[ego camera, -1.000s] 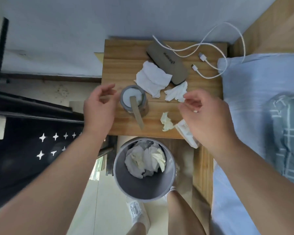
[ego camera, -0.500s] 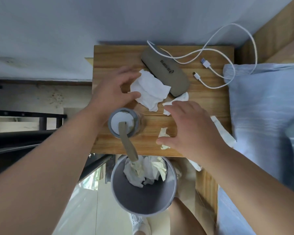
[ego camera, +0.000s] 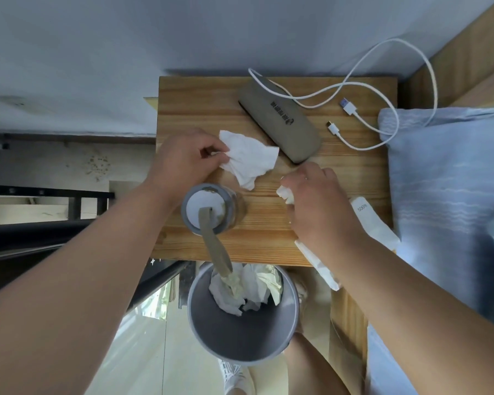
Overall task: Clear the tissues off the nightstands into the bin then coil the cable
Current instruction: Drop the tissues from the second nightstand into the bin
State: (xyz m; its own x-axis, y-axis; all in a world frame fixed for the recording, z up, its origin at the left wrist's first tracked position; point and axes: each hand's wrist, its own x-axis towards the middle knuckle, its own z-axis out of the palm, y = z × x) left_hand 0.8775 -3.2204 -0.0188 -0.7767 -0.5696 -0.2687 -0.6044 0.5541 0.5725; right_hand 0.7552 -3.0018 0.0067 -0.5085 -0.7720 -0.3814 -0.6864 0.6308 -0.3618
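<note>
On the wooden nightstand my left hand pinches the left edge of a large crumpled white tissue. My right hand is closed over smaller tissues, with only a white corner showing at its fingertips. A white cable lies in loose loops at the back right, trailing onto the bed. The grey bin stands on the floor below the front edge with several crumpled tissues inside.
A grey glasses case lies diagonally behind the large tissue. A lidded bottle with a strap stands near the front left. A white tissue pack hangs over the right front corner. A blue-covered bed borders the right side.
My left hand moved from beside the bottle to the large tissue and pinched its edge. My right hand came down over the small tissues and closed on them.
</note>
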